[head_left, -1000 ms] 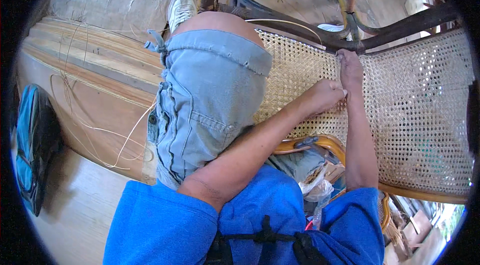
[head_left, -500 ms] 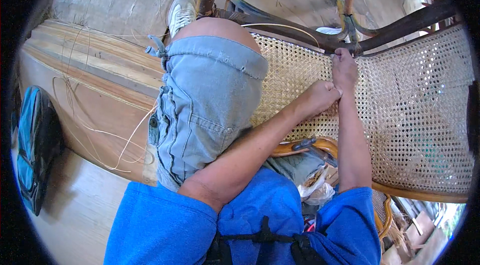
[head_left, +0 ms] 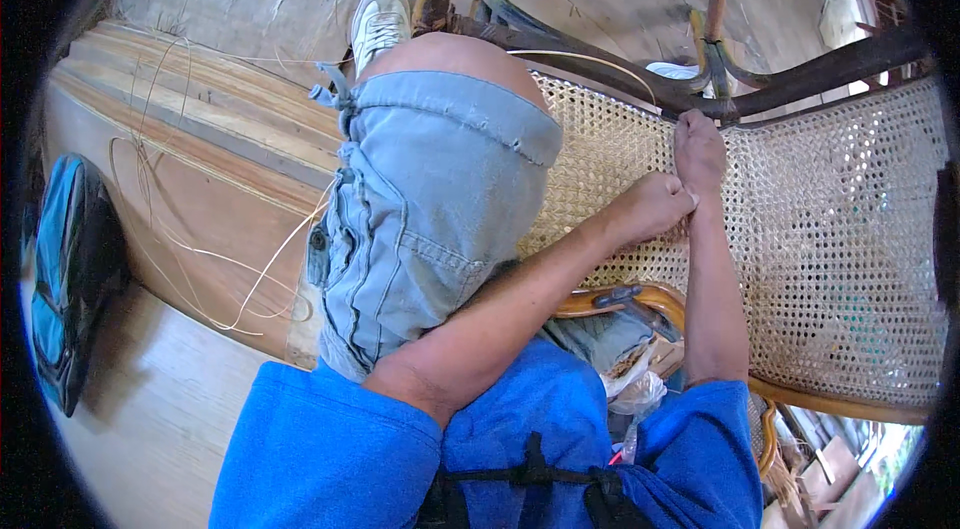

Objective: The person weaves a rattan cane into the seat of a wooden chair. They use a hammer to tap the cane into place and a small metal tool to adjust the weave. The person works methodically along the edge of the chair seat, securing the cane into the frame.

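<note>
A chair frame with woven cane panels (head_left: 830, 229) lies before me, its mesh pale and full of small holes. My left hand (head_left: 655, 206) is closed in a fist-like pinch over the panel, right against my right wrist. Farther up, my right hand (head_left: 701, 151) has its fingers curled together at the panel's edge, beside the dark wooden rail (head_left: 610, 67). Whatever either hand grips is hidden by the fingers. A thin pale cane strand (head_left: 590, 60) arcs along the rail toward my right hand.
Loose cane strands (head_left: 236, 325) trail over stacked boards (head_left: 200, 109) on the left. A teal and black bag (head_left: 72, 279) stands at the far left. Under my arms lie a curved brown chair part (head_left: 600, 301) and a clear plastic bag (head_left: 640, 394). Wood scraps (head_left: 825, 474) fill the lower right.
The whole view has shifted slightly, so the scene sits a little lower and farther right. Both hands keep nearly the same place on the chair.
</note>
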A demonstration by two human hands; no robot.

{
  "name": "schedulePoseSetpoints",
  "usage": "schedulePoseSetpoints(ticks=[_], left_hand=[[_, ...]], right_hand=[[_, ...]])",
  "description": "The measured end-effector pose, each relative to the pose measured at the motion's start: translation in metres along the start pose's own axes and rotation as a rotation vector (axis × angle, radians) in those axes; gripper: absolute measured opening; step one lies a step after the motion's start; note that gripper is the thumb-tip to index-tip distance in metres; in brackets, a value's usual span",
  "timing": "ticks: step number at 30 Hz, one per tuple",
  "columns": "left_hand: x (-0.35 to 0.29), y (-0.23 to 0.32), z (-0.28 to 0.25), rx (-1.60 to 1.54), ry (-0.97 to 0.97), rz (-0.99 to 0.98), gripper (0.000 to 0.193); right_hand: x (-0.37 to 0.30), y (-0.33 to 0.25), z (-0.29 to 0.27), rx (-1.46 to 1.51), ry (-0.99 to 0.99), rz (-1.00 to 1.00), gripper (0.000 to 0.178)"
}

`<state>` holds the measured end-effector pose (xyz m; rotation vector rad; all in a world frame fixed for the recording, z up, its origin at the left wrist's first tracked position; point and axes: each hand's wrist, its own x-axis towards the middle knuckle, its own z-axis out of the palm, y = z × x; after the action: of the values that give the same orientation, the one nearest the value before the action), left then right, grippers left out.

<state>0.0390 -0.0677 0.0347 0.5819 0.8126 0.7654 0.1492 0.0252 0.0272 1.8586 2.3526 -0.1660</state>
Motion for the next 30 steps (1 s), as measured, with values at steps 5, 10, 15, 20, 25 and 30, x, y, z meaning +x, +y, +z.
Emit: schedulePoseSetpoints(ticks=[5, 10, 15, 20, 25, 30], left_hand=[[-0.007, 0.015, -0.003, -0.014, 0.001, -0.006, 0.030], [-0.009, 0.016, -0.002, -0.081, 0.015, -0.011, 0.028], [-0.005, 0.008, 0.001, -0.060, 0.040, 0.061, 0.026], [-0.009, 0.015, 0.000, -0.098, 0.039, 0.019, 0.027], [-0.008, 0.010, 0.001, -0.133, 0.029, 0.049, 0.027], [-0.012, 0.017, -0.005, -0.014, 0.071, 0.016, 0.026]], right_hand=[[0.005, 0.023, 0.009, -0.032, -0.040, -0.166, 0.018], [0.004, 0.039, 0.009, 0.038, -0.074, -0.272, 0.018], [0.000, 0.034, 0.009, 0.079, -0.042, -0.209, 0.019], [0.000, 0.035, 0.010, 0.070, -0.011, -0.244, 0.017], [0.005, 0.034, 0.006, 0.131, -0.047, -0.214, 0.016], [0.021, 0.028, -0.006, 0.201, -0.241, -0.081, 0.014]])
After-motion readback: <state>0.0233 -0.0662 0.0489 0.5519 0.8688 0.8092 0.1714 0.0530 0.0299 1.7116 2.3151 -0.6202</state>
